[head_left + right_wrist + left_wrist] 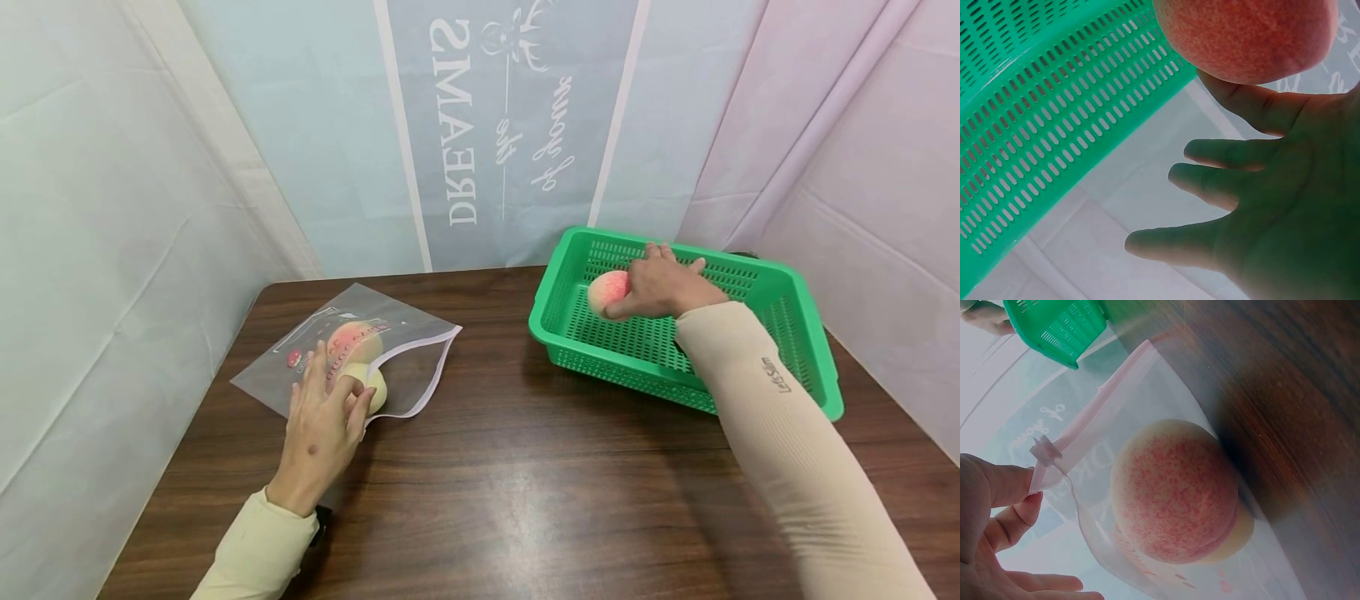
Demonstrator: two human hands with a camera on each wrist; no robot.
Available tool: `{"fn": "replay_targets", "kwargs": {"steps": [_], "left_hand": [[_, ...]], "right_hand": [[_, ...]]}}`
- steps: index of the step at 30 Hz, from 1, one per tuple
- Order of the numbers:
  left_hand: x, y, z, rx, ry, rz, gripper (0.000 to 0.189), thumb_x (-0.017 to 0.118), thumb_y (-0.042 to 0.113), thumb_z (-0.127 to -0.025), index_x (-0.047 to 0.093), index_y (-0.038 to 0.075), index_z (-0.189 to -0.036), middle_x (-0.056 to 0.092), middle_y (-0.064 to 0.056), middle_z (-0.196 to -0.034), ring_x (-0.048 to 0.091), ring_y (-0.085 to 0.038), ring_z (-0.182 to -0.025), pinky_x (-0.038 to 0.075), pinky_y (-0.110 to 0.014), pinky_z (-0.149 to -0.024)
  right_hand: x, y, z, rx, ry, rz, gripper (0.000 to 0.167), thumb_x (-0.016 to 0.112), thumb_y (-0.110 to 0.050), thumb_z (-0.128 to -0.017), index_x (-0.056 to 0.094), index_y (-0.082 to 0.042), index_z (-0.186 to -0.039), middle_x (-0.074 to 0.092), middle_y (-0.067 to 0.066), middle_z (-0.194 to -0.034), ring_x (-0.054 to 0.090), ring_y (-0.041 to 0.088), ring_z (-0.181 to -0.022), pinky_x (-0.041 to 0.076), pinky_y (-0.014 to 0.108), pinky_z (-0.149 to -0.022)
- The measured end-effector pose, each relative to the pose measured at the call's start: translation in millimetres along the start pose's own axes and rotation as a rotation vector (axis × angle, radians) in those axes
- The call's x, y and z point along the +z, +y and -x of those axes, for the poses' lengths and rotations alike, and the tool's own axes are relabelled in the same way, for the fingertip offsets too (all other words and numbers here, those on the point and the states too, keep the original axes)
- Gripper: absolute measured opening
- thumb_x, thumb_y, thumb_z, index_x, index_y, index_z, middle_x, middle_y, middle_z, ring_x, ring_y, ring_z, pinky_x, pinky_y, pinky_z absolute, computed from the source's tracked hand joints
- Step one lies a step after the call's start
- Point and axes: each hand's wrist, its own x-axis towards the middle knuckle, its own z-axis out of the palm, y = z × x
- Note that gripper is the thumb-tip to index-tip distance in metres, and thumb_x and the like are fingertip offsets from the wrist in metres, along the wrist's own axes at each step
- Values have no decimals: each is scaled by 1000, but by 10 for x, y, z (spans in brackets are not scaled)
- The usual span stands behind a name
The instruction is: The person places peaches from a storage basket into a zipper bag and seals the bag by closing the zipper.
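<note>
We see a peach (609, 292) inside the green basket (819, 358), toward its left end, right at the thumb side of the right hand (667, 286). Can't tell if the peach touches the basket floor. That hand reaches in over the basket's near rim, thumb and forefinger clamped on the peach, remaining fingers spread apart.

Left hand (318, 433): well left of the basket, thumb and forefinger together, pinching the edge of a zip bag (397, 329) just beside its slider (1045, 450); other fingers extended. We count two bagged peaches (1175, 494), touching or nearly so, one by the bag mouth. The bag lies flattish, its open mouth facing the basket side.

Materials: we log round peaches, pale with speckled red blush, matte skin; thin translucent plastic bag with red print and whitish zip strip; basket is rectangular, plastic, with slotted walls and floor. Table (510, 483) under the basket is dark brown, wood-grained, glossy. Behind the basket we note a pale fabric backdrop (517, 117) with mirrored white lettering. Right sleeve (780, 442), crossing the basket's near rim, is beige, ribbed and printed.
</note>
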Motion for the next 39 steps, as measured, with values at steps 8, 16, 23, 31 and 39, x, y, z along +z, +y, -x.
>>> {"fn": "replay_targets", "kwargs": {"steps": [8,16,23,31,39], "left_hand": [[23,9,29,-2,8,-1,22,77,6,-86,56,6,-80,33,-37,-150,35,-58,-135,28,-81,-94],[25,3,35,-6,13,-8,21,77,6,-86,57,6,-80,34,-38,-149,35,-58,-134,29,-81,-94],[32,3,33,-24,7,-5,22,77,7,-86,56,7,-79,34,-38,-149,36,-59,-133,28,-81,-94],[31,6,8,-11,2,-25,21,77,9,-87,57,6,-80,35,-40,-148,37,-60,-132,29,-81,-94],[19,2,-4,-6,3,-26,21,78,8,-86,57,6,-80,35,-40,-147,37,-60,-132,30,-81,-93]], "right_hand": [[29,-47,60,-28,27,9,64,70,-53,-80,62,7,-102,23,44,-147,11,61,-140,11,89,-90],[25,-120,96,-48,61,14,67,72,-54,-79,60,8,-103,20,44,-150,11,61,-141,11,89,-91],[12,-145,129,-60,81,23,70,73,-53,-79,59,9,-106,16,45,-151,9,61,-141,11,88,-91],[0,-184,165,-72,96,5,71,73,-53,-79,58,10,-111,16,43,-152,10,60,-142,11,88,-93],[-28,-276,206,-100,122,14,74,73,-52,-79,57,10,-116,18,41,-153,12,58,-143,13,87,-94]]}}
